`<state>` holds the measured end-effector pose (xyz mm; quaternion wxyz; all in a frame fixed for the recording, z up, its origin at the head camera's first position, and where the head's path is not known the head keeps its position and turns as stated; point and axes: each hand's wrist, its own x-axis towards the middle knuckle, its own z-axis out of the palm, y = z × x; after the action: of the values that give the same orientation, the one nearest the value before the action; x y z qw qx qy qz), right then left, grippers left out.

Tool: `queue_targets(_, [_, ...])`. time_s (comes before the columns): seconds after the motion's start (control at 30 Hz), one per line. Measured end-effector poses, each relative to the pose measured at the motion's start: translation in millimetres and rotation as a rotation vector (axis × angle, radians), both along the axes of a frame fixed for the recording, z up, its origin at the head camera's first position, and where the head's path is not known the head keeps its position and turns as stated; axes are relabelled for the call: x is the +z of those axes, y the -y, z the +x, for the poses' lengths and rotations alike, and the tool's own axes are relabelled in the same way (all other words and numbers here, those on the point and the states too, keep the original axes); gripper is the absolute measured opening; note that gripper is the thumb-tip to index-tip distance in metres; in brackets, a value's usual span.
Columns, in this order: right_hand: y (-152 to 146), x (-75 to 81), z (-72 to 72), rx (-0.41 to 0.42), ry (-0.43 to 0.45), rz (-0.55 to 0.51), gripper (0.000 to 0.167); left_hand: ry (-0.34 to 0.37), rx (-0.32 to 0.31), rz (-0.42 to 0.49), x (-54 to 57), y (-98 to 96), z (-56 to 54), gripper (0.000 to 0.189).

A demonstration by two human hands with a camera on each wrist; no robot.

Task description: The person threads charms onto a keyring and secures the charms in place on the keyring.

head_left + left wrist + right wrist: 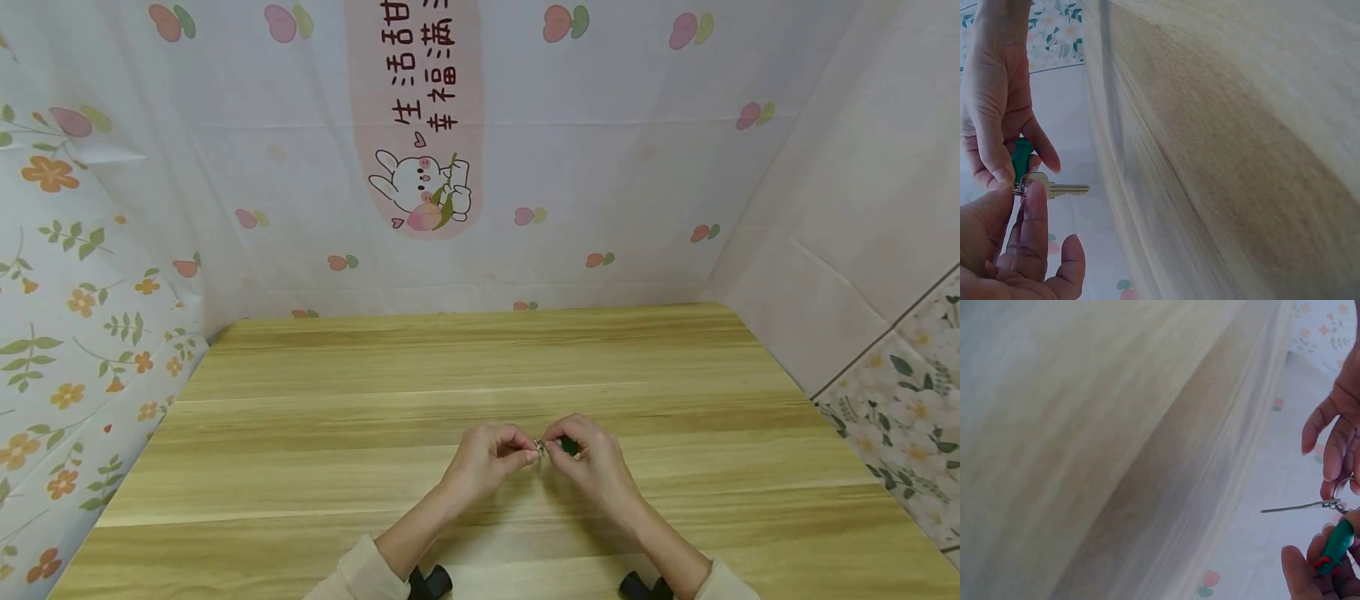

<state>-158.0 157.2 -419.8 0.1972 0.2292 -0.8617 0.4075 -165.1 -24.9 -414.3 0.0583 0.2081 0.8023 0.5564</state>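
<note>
Both hands meet above the yellow-brown wood-grain tabletop (360, 417), with the thin metal ring (1342, 484) raised off the surface between them. The left hand (483, 454) has its grip closed on the ring, pinched between thumb and finger, its other fingers spread loosely. The right hand (596, 467) has its grip closed around the small green charm with red parts (1021, 159), beside the ring. A flat silver-toned metal key (1069, 189) hangs from the ring, its toothed blade sticking out beyond the fingertips.

The hands are well apart from the far and side edges; the near edge is out of view. Wood stretches out on both sides and ahead, widest to the left. The far edge runs along a white cloth printed with a rabbit and fruit shapes (637, 192); the left edge borders a white cloth with orange flowers (63, 396). Near each forearm, low in the head view, shows a black rounded fixture (435, 582).
</note>
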Motion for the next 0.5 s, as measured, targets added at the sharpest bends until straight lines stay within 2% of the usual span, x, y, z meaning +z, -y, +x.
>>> queue_targets(0.13, [-0.6,2.0,0.4,0.008,0.131,-0.071,0.022,-0.011,-0.012,0.001,-0.6,1.0,-0.8,0.005])
queue_targets(0.2, [-0.9,2.3,0.3,0.012,0.164,-0.085,0.021,-0.024,-0.019,-0.012,-1.1,1.3,-1.4,0.005])
queue_targets(0.33, [-0.4,2.2,-0.1,0.021,0.158,-0.073,0.022,-0.031,-0.024,-0.038,-1.9,1.4,-2.9,0.004])
queue_targets(0.5, [1.4,1.8,0.1,0.038,0.113,-0.053,0.025,-0.007,0.002,-0.060,-0.2,0.8,-3.6,0.007])
